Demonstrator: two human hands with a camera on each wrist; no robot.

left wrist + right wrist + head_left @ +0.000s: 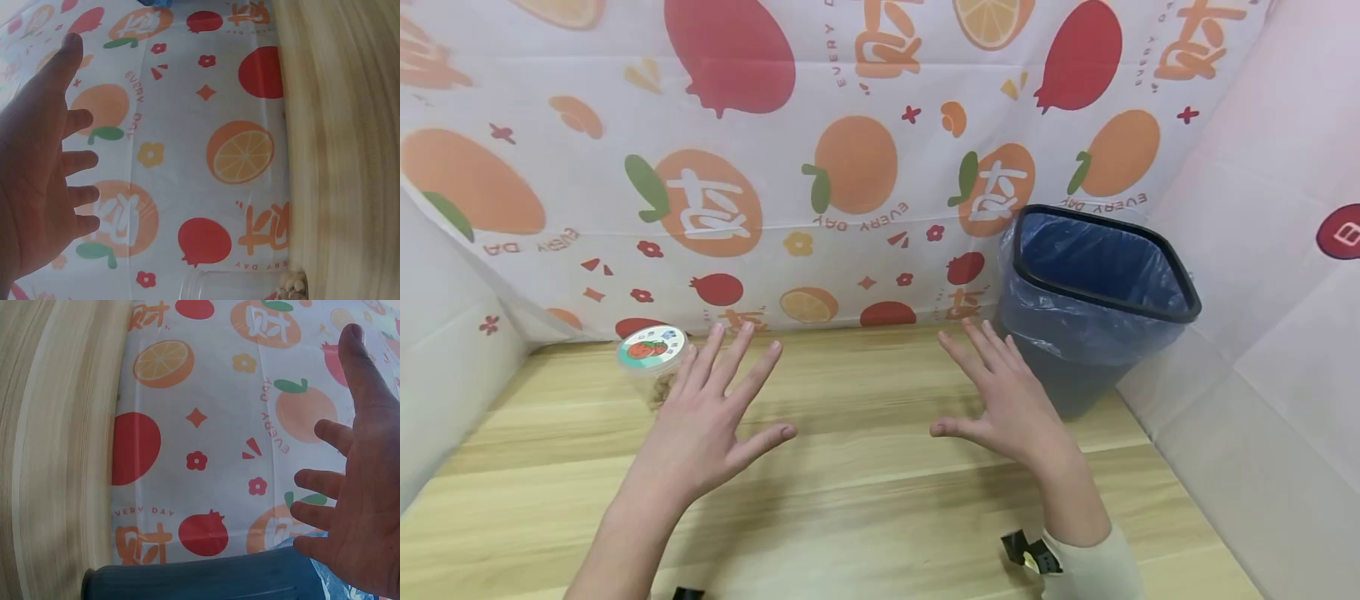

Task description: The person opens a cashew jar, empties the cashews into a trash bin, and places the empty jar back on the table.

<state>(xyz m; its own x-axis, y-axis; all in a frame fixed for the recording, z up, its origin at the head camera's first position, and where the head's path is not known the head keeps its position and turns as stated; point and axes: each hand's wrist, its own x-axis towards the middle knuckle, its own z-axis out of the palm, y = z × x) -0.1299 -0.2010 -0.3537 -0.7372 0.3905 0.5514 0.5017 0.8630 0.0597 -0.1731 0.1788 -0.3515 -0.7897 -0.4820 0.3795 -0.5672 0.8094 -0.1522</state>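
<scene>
The left grip (pixel 703 421) and right grip (pixel 1011 404) both spread and holding nothing, the tub (pixel 644 364) stands upright far left on the counter (pixel 865 475), nearer the left of the 2, the bin (pixel 1067 342) far right.

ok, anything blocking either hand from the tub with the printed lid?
Left hand: nothing visible between it and the tub; they overlap in the head view, but the left wrist view shows a gap. Right hand: in the head view, the left hand lies across its line to the tub.
</scene>
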